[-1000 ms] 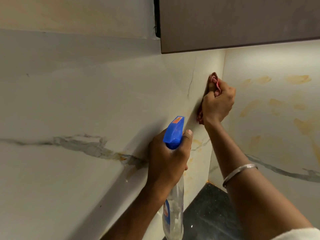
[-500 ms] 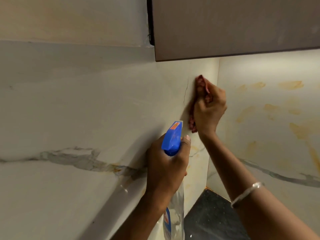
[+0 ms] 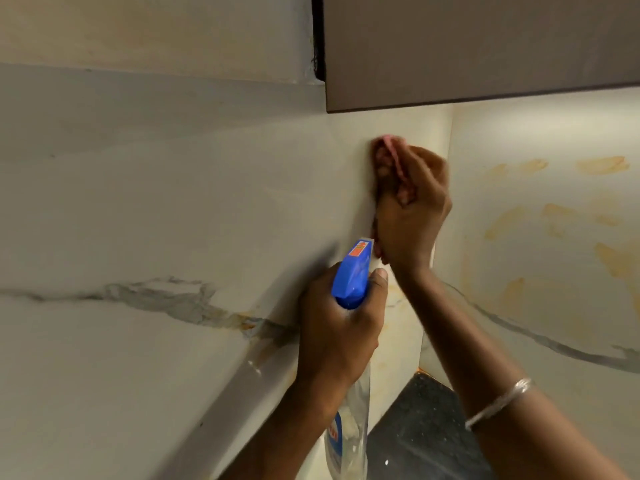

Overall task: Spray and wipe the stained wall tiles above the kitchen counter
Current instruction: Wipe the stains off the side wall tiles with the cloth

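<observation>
My right hand (image 3: 412,216) is pressing a pink cloth (image 3: 387,151) against the wall tile (image 3: 346,188) near the corner, just under the cabinet (image 3: 485,46), with my fingers bunching the cloth. My left hand (image 3: 339,327) is gripping the spray bottle (image 3: 351,275) below it, above the dark counter (image 3: 422,427), with the fingers wrapping its neck. Yellow stains (image 3: 509,220) are showing on the right-hand tiles.

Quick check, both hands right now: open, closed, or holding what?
Left hand: closed, gripping the spray bottle by its neck.
Right hand: closed, gripping the pink cloth against the wall tile.
</observation>
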